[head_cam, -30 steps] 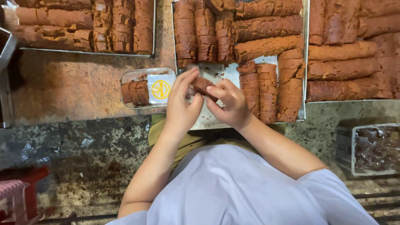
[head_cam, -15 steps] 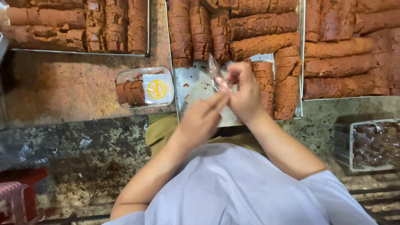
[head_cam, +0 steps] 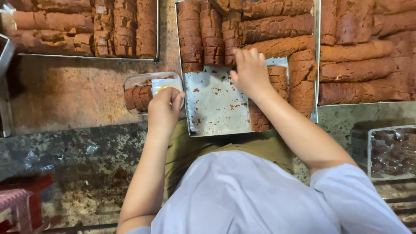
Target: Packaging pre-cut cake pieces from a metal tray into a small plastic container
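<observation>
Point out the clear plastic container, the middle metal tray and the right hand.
clear plastic container (head_cam: 138, 89): head view, its left rim.
middle metal tray (head_cam: 214, 104): head view, bare floor.
right hand (head_cam: 250, 71): head view, back of hand.

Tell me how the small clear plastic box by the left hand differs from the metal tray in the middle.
The clear plastic box is small with rounded corners; the middle metal tray is far larger, flat and square-cornered. The box holds a short row of brown slices; the tray holds many sliced brown rolls, with a bare patch near the person. The left hand rests on the box; the right hand reaches the tray's rolls. Both hold the same brown sliced food.
</observation>
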